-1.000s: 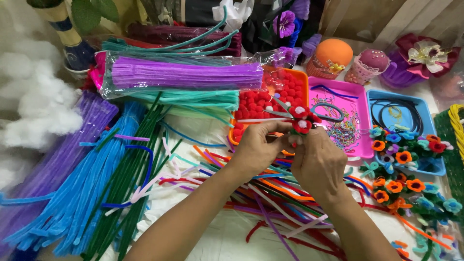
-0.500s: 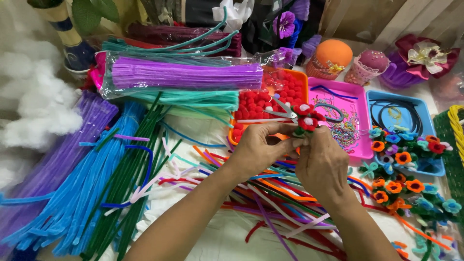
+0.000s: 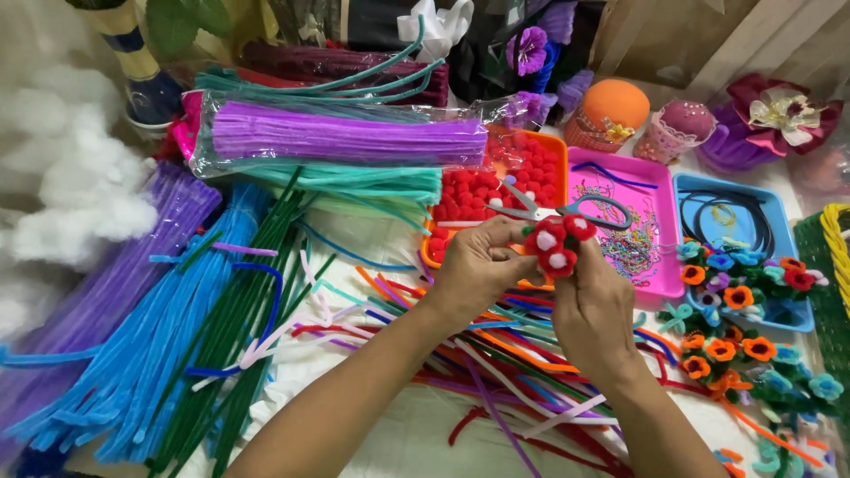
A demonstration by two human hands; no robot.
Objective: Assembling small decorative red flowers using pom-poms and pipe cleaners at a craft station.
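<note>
Just right of centre in the head view, both hands meet over the littered table: the left hand [image 3: 478, 270] and the right hand [image 3: 595, 305] pinch, fingers closed, a small cluster of red pipe-cleaner flowers [image 3: 555, 245] with white centres, held up clear of the clutter, probably so the stems can be worked. At 12 o'clock from it lie scissors [image 3: 567, 211], across an orange tray of red pompoms [image 3: 469, 190] and a pink tray [image 3: 660, 265]. Loose pipe cleaners [image 3: 496, 354] crowd the table beneath (little bare surface), finished flowers [image 3: 735, 341] at 3 o'clock.
</note>
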